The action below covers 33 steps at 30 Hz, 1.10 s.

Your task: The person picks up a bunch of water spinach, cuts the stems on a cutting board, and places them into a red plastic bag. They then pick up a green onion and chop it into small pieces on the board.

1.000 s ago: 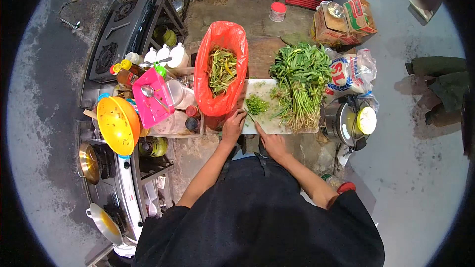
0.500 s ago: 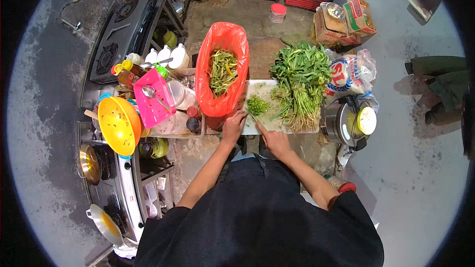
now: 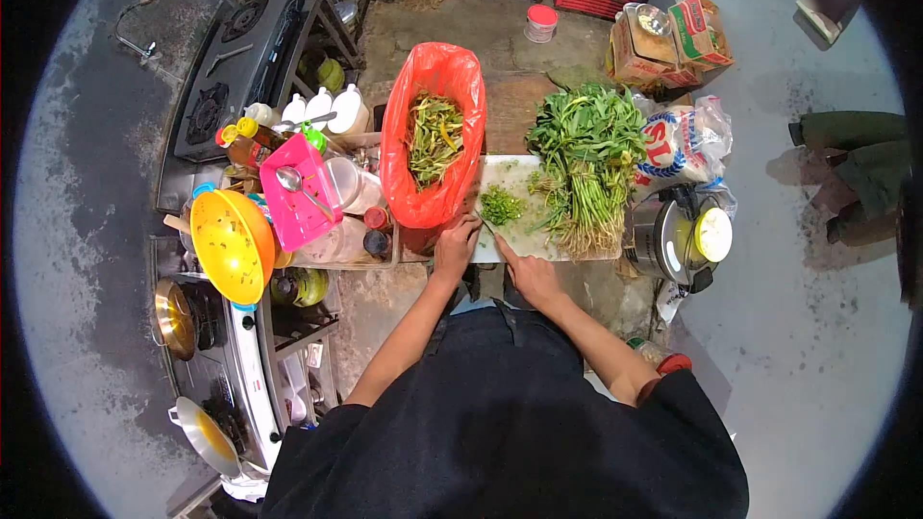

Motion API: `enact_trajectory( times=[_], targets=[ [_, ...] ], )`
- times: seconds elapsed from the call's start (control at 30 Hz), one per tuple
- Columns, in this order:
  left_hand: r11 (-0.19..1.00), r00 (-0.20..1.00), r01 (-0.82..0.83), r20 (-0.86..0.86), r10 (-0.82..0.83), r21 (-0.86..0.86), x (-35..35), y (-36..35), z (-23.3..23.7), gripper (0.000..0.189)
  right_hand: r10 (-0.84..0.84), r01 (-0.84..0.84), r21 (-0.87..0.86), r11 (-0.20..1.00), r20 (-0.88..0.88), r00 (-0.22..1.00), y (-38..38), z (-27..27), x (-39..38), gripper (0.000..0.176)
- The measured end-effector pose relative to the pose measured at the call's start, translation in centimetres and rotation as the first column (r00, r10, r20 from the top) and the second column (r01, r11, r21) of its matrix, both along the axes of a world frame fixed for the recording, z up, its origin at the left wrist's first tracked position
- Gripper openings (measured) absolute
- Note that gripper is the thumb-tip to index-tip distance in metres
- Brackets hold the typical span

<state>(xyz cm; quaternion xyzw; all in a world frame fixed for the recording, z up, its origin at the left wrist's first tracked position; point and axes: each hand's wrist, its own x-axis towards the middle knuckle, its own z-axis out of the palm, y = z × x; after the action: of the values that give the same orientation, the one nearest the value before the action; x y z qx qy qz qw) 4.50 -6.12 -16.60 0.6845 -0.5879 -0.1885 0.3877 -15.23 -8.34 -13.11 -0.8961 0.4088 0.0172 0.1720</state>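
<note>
My right hand is closed around a knife, its index finger stretched toward the blade. The blade points up and left over the near-left part of a white cutting board. Across the blade tip, my left hand is curled at the board's left edge, fingertips pressed together. Whatever it may hold is too small to make out. Finely chopped green leaves lie in a small heap just beyond the knife. A large bunch of leafy greens rests on the right of the board, cut stems toward me.
Left of the board stands a red plastic bag with plant scraps. Farther left are a pink basket with a spoon and a yellow bowl. A metal pot and a plastic sack stand at right. Another person's legs show far right.
Both hands keep almost the same place at the board's near-left edge. The whole view has shifted very slightly; nothing has been taken up or let go.
</note>
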Motion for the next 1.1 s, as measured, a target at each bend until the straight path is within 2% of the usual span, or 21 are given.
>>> enact_trajectory(
  times=[0.07, 0.23, 0.43, 0.5, 0.7, 0.87, 1.1],
  targets=[
    [1.0, 1.0, 0.002, 0.007, -0.002, -0.01, 0.0, -0.1, 0.2, 0.017, -0.012, 0.012, -0.001, 1.0, 0.009, 1.0, -0.3, -1.9, 0.7, 0.074],
    [1.0, 1.0, -0.002, 0.009, 0.003, -0.017, -0.1, 0.0, 0.1, 0.017, -0.023, 0.024, -0.025, 0.999, 0.043, 0.999, 0.1, -2.1, 0.7, 0.079],
    [0.998, 0.999, -0.032, 0.039, 0.03, 0.046, 0.1, 0.4, -0.8, 0.019, -0.003, 0.003, -0.063, 0.998, 0.004, 1.0, 1.2, -1.2, -1.4, 0.083],
    [0.991, 0.998, -0.028, 0.054, 0.021, 0.129, 0.2, 0.6, -0.4, 0.02, -0.007, 0.009, -0.049, 0.999, 0.046, 0.999, 0.8, -1.7, -1.3, 0.082],
    [1.0, 0.999, 0.0, 0.052, 0.001, -0.003, 0.4, 0.2, -0.2, 0.019, -0.02, 0.021, -0.03, 0.999, 0.023, 1.0, -1.0, -0.8, -1.0, 0.077],
    [1.0, 1.0, -0.017, 0.021, 0.016, 0.024, 0.2, 0.0, 0.3, 0.018, 0.007, -0.007, 0.039, 0.999, 0.002, 1.0, -1.0, 2.0, -0.8, 0.072],
    [1.0, 1.0, -0.015, 0.012, 0.015, 0.018, 0.2, 0.0, -0.1, 0.017, 0.026, -0.023, 0.102, 0.995, -0.036, 0.999, -0.4, 2.5, -0.5, 0.07]
  ],
)
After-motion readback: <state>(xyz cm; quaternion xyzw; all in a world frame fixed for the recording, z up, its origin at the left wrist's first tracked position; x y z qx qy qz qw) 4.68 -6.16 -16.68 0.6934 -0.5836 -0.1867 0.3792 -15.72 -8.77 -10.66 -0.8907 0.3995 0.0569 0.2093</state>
